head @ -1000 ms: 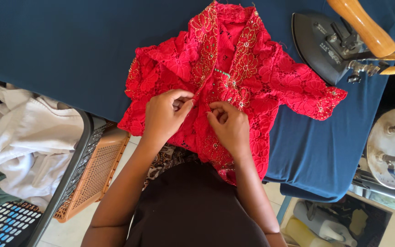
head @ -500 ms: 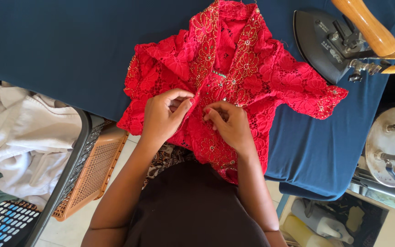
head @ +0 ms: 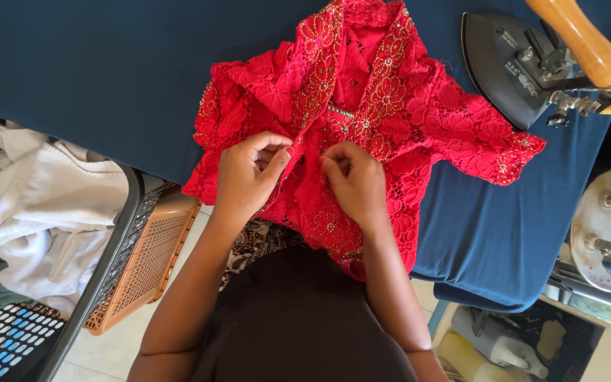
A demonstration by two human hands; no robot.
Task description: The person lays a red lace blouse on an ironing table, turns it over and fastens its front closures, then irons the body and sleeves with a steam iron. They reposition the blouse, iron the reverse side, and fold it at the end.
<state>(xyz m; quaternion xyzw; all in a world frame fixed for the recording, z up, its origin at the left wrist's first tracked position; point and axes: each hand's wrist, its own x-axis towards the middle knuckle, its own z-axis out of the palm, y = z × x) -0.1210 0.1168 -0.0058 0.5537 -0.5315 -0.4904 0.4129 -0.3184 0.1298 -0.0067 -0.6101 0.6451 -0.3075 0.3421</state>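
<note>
Head view, garment: red lace blouse (head: 390, 120) lay spread on the dark blue padded board (head: 107, 71), collar toward 12 o'clock, hem hanging over the board's near edge toward 6 o'clock.
Garment, look: openwork floral lace, bright red; gold bead and sequin trim ran along both front edges and the sleeve ends; one short sleeve stretched out toward 3 o'clock, the other bunched at 9 o'clock.
Garment, front: the two front edges met in a line down the middle, between the hands.
Left hand (head: 245, 177): fingers curled, thumb and forefinger pinched on the blouse's left front edge.
Right hand (head: 355, 180): fingers bent close, tips pressed on the opposite front edge; whether a fastener sat under them could not be told.
Hands, relation: just beside each other, at the blouse's middle.
Iron (head: 525, 67): dark, heavy, wooden handle, resting on the board at 2 o'clock of the blouse, apart from it.
White cloth (head: 51, 205): heaped at 9 o'clock, beside an orange basket (head: 143, 262).
</note>
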